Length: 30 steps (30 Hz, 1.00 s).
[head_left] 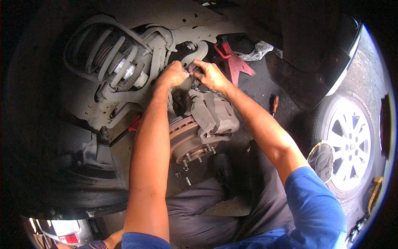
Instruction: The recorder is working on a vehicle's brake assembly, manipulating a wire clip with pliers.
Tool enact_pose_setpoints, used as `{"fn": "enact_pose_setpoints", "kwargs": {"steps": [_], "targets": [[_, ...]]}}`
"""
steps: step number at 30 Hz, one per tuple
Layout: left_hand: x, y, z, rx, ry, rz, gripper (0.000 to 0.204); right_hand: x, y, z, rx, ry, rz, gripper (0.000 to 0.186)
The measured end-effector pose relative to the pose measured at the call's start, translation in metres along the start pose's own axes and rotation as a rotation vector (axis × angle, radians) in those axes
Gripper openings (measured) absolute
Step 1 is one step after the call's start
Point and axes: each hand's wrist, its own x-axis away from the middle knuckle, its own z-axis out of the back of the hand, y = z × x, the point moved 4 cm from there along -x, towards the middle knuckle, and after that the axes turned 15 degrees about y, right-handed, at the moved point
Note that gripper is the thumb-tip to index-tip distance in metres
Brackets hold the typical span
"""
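Both my arms reach into a wheel well, where my hands meet just above the brake caliper [222, 114]. My left hand [173, 74] is closed, its fingertips pinched at a small part too small to name. Close against it, my right hand [210, 76] is also closed, thumb and fingers pinching at the same spot. Fingers hide most of what lies between them. Below the hands, the brake disc [180, 139] shows bare wheel studs. A coil spring [111, 54] with its strut stands to the left of my hands.
Beyond my right hand stands a red jack stand [234, 64]; more red metal [134, 123] shows left of the disc. An orange-handled screwdriver [275, 104] lies right of the caliper. A removed wheel [350, 141] is at the right. Another person's arm [114, 239] shows at lower left.
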Motion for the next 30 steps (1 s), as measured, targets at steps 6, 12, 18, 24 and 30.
{"fn": "enact_pose_setpoints", "kwargs": {"steps": [6, 12, 18, 24, 30], "targets": [[-0.002, -0.002, -0.001, -0.028, -0.014, 0.009, 0.033, 0.000, -0.002, -0.001, -0.005, -0.010, 0.020, 0.024], [-0.008, -0.009, -0.006, 0.023, -0.021, 0.041, 0.034, -0.002, -0.005, -0.003, 0.149, 0.024, 0.115, 0.021], [-0.015, -0.018, -0.013, 0.072, 0.011, 0.082, 0.032, -0.004, -0.005, -0.009, 0.258, -0.013, 0.161, 0.025], [-0.012, -0.015, -0.014, 0.080, -0.060, 0.023, 0.027, -0.005, 0.000, -0.009, 0.300, -0.065, 0.145, 0.024], [-0.001, -0.003, -0.005, 0.085, 0.115, -0.007, 0.024, -0.009, 0.003, -0.008, 0.214, -0.081, 0.090, 0.024]]}}
